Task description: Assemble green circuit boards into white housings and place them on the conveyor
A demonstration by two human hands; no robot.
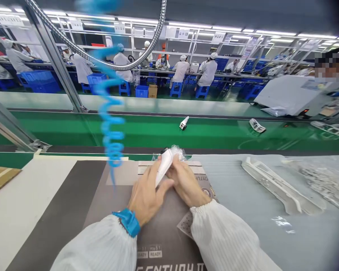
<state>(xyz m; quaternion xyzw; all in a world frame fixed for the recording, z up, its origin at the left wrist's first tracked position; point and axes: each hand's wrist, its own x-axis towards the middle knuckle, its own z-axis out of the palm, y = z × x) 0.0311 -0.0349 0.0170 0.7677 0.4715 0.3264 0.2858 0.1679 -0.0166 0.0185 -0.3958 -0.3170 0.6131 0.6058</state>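
Over a dark printed cardboard sheet [115,226], both hands hold a white plastic device [164,165] with a black end pointing away from me. My left hand [147,192] grips it from the left, its thumb toward the near end. My right hand [185,180] closes on its right side, where the fingertips are partly hidden. Crinkled clear plastic film [178,151] shows just beyond the right fingers; whether they pinch it I cannot tell. A blue wrist strap [128,222] circles my left wrist. Beneath my right sleeve, a dotted grey card [186,224] sticks out.
A green conveyor belt [147,131] runs across ahead, carrying a similar white device [184,123] and a white shell [257,125]. On the right lie a long white plastic housing [279,184] and a clear bag of small parts [324,180]. A blue coiled hose [111,128] hangs at left.
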